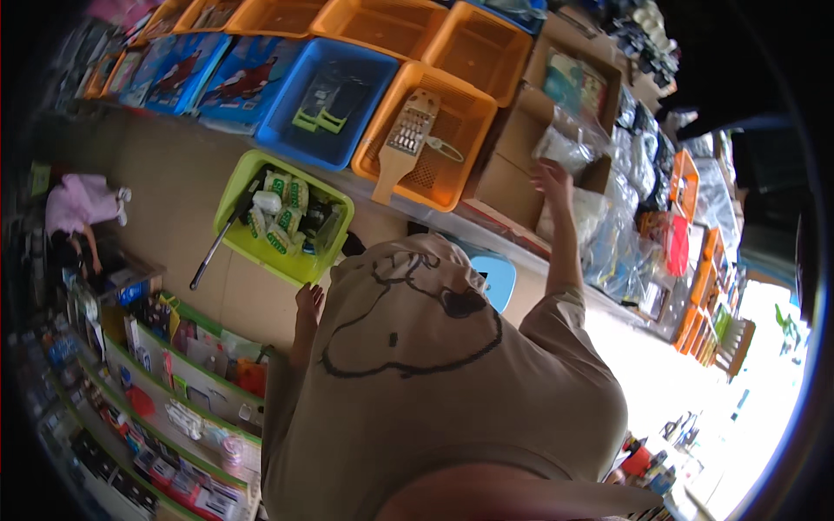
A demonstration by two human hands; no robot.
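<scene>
My right hand (552,181) reaches over a cardboard box (514,148), its fingers apart and seemingly holding nothing. Just beyond the fingertips lies a clear plastic bag (572,146); I cannot tell whether they touch it. Low at my left side hangs my left hand (309,300), empty, with the fingers loosely spread. Nearest to it is a lime-green bin (334,247) on the floor. Several white-and-green packets (282,226) fill that bin, and a dark long-handled tool (208,253) leans out over its left rim.
Ahead, an orange basket (460,195) holds a grater with a wooden handle (408,139), beside a blue basket (276,139) with green-handled items. Plastic-wrapped goods (638,247) line the right. Shelves (187,395) stand at left. Farther left is a person in pink (80,204).
</scene>
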